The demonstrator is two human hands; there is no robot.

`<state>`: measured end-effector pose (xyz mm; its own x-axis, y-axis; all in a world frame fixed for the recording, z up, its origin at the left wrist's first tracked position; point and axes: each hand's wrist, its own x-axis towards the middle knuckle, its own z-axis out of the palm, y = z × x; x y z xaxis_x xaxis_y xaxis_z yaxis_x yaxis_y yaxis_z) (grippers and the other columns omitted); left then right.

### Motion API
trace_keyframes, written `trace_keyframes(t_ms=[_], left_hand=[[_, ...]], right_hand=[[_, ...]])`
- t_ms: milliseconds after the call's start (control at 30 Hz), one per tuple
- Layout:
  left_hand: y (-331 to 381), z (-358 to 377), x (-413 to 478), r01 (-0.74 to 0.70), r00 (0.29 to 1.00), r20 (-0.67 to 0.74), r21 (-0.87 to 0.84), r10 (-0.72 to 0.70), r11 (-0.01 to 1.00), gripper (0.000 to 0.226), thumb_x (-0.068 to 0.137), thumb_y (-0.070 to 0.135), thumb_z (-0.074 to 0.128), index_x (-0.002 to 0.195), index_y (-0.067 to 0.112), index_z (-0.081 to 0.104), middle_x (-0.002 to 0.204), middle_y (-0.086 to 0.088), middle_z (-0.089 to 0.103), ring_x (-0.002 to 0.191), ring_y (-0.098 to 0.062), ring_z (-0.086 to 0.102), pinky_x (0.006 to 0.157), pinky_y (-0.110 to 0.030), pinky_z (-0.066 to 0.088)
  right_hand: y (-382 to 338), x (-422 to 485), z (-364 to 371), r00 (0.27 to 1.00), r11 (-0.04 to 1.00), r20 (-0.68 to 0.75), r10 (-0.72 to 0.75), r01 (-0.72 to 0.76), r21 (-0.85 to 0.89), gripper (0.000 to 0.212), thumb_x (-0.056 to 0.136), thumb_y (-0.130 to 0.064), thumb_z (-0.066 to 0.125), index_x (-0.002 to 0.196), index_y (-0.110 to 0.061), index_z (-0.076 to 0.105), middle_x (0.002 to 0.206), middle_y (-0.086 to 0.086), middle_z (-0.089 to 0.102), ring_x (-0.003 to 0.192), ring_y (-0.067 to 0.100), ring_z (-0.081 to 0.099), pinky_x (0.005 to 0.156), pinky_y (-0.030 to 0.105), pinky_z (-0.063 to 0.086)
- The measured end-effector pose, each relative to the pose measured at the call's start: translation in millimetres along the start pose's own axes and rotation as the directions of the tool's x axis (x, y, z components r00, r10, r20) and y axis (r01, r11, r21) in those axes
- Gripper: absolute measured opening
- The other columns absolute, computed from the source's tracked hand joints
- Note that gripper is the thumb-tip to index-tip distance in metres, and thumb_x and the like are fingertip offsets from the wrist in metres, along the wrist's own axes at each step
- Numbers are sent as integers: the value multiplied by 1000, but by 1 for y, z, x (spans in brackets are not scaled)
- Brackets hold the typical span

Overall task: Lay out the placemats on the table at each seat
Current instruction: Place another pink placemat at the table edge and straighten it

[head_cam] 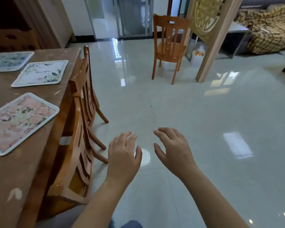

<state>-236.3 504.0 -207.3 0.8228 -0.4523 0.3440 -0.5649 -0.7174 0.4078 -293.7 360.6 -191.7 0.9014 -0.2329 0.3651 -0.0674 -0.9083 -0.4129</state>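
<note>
1. Across the middle and right, a glossy pale tiled floor is spreading out, carrying no mat that I can see.
2. Along the left, a brown wooden table is bearing all three visible mats.
3. Against the table's right edge, a near orange-brown slatted wooden chair and a farther matching chair are standing tucked in. A third wooden chair is standing well apart, far across the floor.
4. On the table, a pink floral rectangular placemat is lying nearest, skewed to the edge, by the near chair. A white leaf-printed placemat is lying beyond it, and a blue-grey floral placemat is lying farthest.
5. Near the bottom centre, the left hand and right hand are hovering over the floor, palms down, fingers spread and relaxed, holding nothing. The person is probably between mats. Doing this well likely means carrying any remaining mat flat in both hands, centring it before an unserved seat, and squaring the pink one to the edge.
</note>
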Motion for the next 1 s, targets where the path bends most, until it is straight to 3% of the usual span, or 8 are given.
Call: trace_keyframes(t_ms=[200,300,533,733,900,1000], left_hand=[[-40,-3,37,160,984,-91,50,-155,986,32,74,12,72,103,2,63,104,-20,66,96,-36,61,81,-49,49],[-74,-5,65,223,969,-124,69,-214,972,30,76,13,69,104,4,62,107,-17,65,99,-32,59,83,-44,48],[-169,-21,129,346,920,-221,77,-323,935,28,80,15,64,107,7,61,111,-16,63,103,-31,57,87,-47,46],[-252,-39,141,521,834,-268,91,-483,849,26,85,15,58,110,7,60,114,-14,60,110,-30,52,92,-49,45],[-301,-43,134,641,746,-336,127,-575,757,27,78,6,65,104,3,62,107,-17,62,104,-34,55,87,-48,45],[-327,-44,134,721,676,-369,157,-637,675,30,75,8,69,104,4,61,105,-16,63,101,-34,57,86,-48,46]], right_hand=[[-11,68,40,987,988,53,-150,148,47,33,73,-12,71,104,-7,62,103,12,68,95,32,63,84,44,50],[-19,106,66,975,978,86,-206,201,62,33,73,-13,71,104,-8,62,103,11,67,96,32,63,83,43,50],[-72,212,132,924,936,160,-346,328,127,32,77,-14,67,108,-8,61,107,11,66,100,32,61,88,43,48],[-125,263,184,835,855,206,-510,465,230,32,76,-16,69,107,-12,61,104,8,67,98,28,62,87,41,49],[-156,299,230,746,792,278,-605,527,308,34,79,-19,66,112,-16,58,113,5,64,107,25,58,93,41,46],[-179,324,262,648,725,327,-688,589,357,35,82,-22,62,116,-19,55,116,4,62,111,25,54,95,41,44]])
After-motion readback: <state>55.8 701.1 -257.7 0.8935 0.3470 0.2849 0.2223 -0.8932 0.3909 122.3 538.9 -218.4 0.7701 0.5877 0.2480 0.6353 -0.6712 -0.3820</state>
